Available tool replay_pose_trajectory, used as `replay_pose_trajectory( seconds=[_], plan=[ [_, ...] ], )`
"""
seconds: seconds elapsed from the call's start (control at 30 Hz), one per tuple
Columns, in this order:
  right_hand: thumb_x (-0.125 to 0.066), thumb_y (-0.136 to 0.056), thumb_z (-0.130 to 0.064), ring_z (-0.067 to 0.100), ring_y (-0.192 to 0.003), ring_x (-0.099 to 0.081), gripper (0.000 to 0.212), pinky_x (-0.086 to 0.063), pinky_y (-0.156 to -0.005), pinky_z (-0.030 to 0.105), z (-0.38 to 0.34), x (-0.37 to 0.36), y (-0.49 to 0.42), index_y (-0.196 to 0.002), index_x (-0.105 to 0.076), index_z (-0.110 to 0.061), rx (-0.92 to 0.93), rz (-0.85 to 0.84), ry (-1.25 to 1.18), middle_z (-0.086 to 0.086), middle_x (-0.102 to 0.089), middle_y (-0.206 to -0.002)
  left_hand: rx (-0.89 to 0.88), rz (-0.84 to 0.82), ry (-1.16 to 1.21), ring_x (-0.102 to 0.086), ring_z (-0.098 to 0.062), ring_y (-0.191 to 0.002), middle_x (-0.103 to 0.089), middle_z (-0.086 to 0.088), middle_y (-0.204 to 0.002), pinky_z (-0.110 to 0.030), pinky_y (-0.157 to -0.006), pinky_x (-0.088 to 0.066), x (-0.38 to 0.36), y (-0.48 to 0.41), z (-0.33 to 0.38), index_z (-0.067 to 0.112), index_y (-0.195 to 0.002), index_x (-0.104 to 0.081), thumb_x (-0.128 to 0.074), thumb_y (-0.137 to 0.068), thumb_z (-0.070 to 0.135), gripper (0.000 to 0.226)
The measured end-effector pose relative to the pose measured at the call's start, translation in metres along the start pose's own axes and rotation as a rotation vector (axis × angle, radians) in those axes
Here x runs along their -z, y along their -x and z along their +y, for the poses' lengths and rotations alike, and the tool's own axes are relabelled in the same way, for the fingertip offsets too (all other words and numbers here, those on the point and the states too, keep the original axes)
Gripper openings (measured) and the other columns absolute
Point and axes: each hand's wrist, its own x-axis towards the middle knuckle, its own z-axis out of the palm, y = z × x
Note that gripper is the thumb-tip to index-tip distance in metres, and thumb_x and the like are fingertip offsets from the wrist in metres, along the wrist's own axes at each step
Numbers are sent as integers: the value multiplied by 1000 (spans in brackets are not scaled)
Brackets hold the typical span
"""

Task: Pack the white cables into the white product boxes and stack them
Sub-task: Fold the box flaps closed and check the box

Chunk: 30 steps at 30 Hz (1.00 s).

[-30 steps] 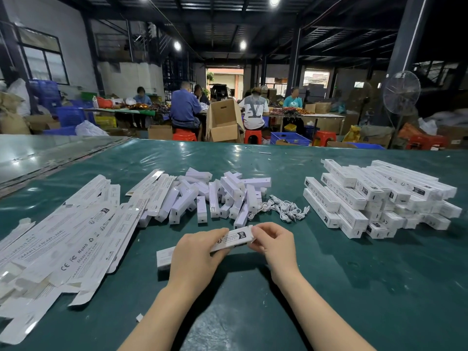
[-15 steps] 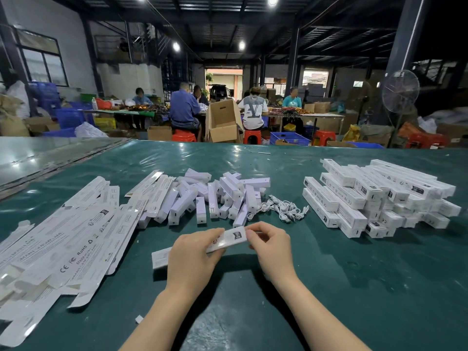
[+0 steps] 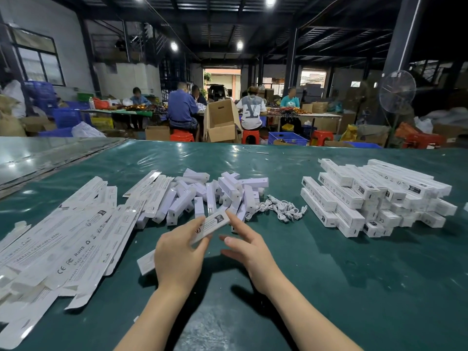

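My left hand (image 3: 179,252) grips a long white product box (image 3: 211,225) around its middle, holding it slanted above the green table (image 3: 354,287). Its near end sticks out below the hand; its printed far end points toward the pile behind. My right hand (image 3: 249,245) hovers beside the box's far end with fingers straight, index finger close to the box, holding nothing. A small heap of coiled white cables (image 3: 281,209) lies just beyond my right hand. Packed white boxes (image 3: 374,196) are stacked in crossed layers at the right.
Flat unfolded box blanks (image 3: 58,247) spread over the left of the table. A loose pile of short white inner boxes (image 3: 210,193) lies in the middle. Beyond the table's far edge, several people sit at other tables among cartons; a fan (image 3: 397,91) stands at the right.
My right hand has let go of the box's far end and opened. My left hand has tilted the box up and moved it slightly away from me.
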Motion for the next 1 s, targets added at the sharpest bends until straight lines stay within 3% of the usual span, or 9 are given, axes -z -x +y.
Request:
replay_pose_trajectory(
  seconds=[0.07, 0.13, 0.23, 0.3, 0.43, 0.6, 0.77, 0.87, 1.0],
  plan=[
    [-59, -76, -3, 12, -75, -46, 52, -47, -75, 30, 3, 4, -3, -125, -57, -21, 59, 107, 190, 25, -61, -87, -46, -54, -6, -69, -23, -76, -74, 0, -87, -28, -64, -46, 2, 0, -1, 16, -99, -73, -81, -65, 10, 36],
    [-56, -76, 1, 5, -70, -50, 49, -43, -73, 23, 5, 12, -5, -119, -62, -21, 191, 244, 534, -7, -63, -89, -122, -145, 12, -68, -19, -76, -74, 0, -86, -25, -65, -45, 2, 1, -1, 15, -95, -74, -82, -62, 9, 35],
    [-53, -72, -2, 10, -93, -53, 56, -41, -85, 21, 3, 21, -4, -122, -59, -26, 328, 144, 1014, -8, -64, -111, -211, -255, -8, -62, -11, -80, -74, 3, -82, -18, -67, -40, 1, 3, 1, 17, -90, -75, -78, -62, 18, 28],
    [-54, -72, -2, 12, -95, -54, 48, -39, -84, 17, 1, 26, -5, -115, -65, -19, 347, 7, 1123, -2, -66, -112, -210, -298, -50, -67, -14, -78, -74, 5, -83, -28, -74, -48, 2, 2, 1, 18, -89, -75, -70, -64, 28, 27],
    [-67, -75, -2, -8, -61, -50, 28, -35, -65, 0, -7, 43, -11, -101, -71, -11, 293, 148, 921, -7, -66, -89, -151, -139, -63, -65, -22, -92, -72, 1, -93, -43, -83, -47, 3, -1, -1, 15, -89, -74, -61, -69, 26, 27],
    [-70, -75, -4, 2, -53, -50, 17, -34, -51, 11, -24, 74, -14, -75, -63, -20, 311, 676, 567, -10, -57, -61, -48, -132, -22, -54, -22, -107, -66, 2, -107, -31, -89, -33, -2, -1, -8, 14, -100, -71, -67, -81, 12, 20],
    [-65, -81, -4, 20, -64, -51, 15, -46, -67, 34, -43, 93, -18, -86, -60, -17, 397, 1048, 283, 16, -62, -89, 58, -192, 62, -50, -7, -99, -57, 20, -95, -21, -79, -31, -3, -2, -15, 20, -91, -70, -62, -84, 13, 13],
    [-63, -81, -3, 5, -61, -50, 15, -38, -65, 21, -58, 106, -23, -94, -63, -11, 413, 1229, 321, 15, -58, -104, 79, -189, 64, -51, -7, -92, -56, 21, -89, -23, -76, -32, -3, -4, -17, 18, -86, -71, -62, -84, 12, 11],
    [-57, -85, -1, 22, -83, -59, 20, -37, -69, 17, -82, 128, -35, -105, -62, -3, 343, 1338, 389, 12, -50, -115, 84, -212, 82, -54, -4, -81, -58, 21, -84, -22, -69, -35, -5, -4, -17, 20, -81, -69, -62, -84, 11, 12]
  ],
)
